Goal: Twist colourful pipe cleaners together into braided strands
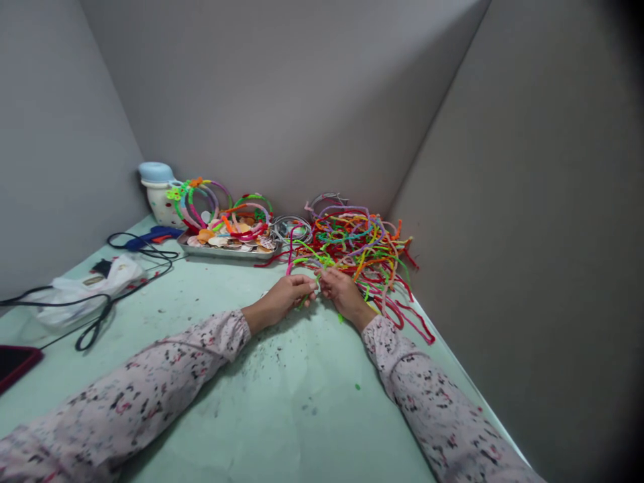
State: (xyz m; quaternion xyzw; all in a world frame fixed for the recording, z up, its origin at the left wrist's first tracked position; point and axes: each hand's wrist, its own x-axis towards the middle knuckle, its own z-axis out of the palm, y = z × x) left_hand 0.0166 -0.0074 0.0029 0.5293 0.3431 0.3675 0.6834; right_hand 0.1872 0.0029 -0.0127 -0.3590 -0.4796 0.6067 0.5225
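Note:
My left hand [292, 293] is closed in a pinch on a thin green pipe cleaner [317, 282]. Close beside it, my right hand [343, 290] has its fingertips pressed together at the same green strand. Bright green loops [326, 260] show just above the right fingers; whether they join the held strand I cannot tell. A pink length [290, 261] rises behind the left hand. Directly beyond both hands lies a tangled heap of multicoloured pipe cleaners [362, 235], and some strands pass behind the right wrist.
A metal tray [226, 253] holds shell-like pieces and wrapped headbands [201, 201]. Coiled wire [292, 229] lies beside it. Leftward are a blue-lidded container [158, 194], black cable [108, 308], white plastic bag [75, 295] and red-edged phone [17, 365]. Grey walls [523, 201] enclose the green-covered table [282, 402].

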